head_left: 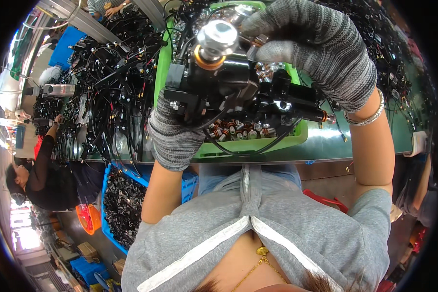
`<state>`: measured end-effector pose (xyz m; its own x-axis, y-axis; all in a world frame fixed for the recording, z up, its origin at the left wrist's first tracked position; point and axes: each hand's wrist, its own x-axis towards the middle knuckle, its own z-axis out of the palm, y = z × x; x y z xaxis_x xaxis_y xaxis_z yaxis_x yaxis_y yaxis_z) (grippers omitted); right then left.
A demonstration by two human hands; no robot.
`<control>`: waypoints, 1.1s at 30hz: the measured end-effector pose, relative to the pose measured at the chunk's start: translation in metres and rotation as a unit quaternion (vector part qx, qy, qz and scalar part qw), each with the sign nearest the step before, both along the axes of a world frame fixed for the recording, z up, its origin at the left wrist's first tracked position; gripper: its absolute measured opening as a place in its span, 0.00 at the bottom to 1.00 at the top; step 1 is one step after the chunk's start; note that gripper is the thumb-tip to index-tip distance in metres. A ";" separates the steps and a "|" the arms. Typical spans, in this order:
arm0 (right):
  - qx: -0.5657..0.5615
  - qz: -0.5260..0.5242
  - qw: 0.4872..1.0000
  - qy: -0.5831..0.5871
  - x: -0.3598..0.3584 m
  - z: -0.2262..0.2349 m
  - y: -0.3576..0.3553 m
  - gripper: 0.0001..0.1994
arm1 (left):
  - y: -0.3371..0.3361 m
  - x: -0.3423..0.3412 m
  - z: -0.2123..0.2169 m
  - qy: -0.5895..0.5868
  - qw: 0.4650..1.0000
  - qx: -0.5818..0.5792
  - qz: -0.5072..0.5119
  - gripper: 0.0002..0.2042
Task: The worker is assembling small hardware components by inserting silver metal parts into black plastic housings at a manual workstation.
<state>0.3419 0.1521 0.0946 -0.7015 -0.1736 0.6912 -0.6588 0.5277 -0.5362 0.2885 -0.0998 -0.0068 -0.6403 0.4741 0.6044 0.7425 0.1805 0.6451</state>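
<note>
My left hand, in a grey knitted glove, is closed around a black cabled assembly and holds it up over a green bin. Out of its top sticks a shiny silver round-headed fitting with an orange ring at its base. A second black cylindrical part on the right has a metal tip with orange rings. My gloved right hand pinches a small metal fitting between thumb and fingers, just right of the silver head. The assembly hides most of my left fingers. Many loose silver fittings with orange rings lie in the bin.
Tangled black cables and parts cover the table on the left, with more at the right. A blue crate of small black parts stands below the table edge. A co-worker in black is at the far left.
</note>
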 end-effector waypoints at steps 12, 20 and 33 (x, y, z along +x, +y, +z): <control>0.130 0.006 0.990 -0.049 0.004 0.019 0.007 0.08 | 0.002 0.000 0.001 -0.090 0.995 0.027 -0.029 0.23; 0.251 -0.091 0.952 -0.152 0.029 0.051 -0.021 0.08 | 0.006 0.006 0.010 -0.101 0.993 -0.020 -0.062 0.20; 0.084 0.028 0.995 -0.054 0.015 -0.001 0.013 0.15 | 0.006 -0.013 -0.003 0.061 0.998 0.021 -0.004 0.29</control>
<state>0.3572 0.1656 0.0936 -0.7557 -0.3217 0.5705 -0.6334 0.5804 -0.5118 0.2754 -0.0940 -0.0093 -0.5566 0.4519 0.6972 0.8176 0.1491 0.5561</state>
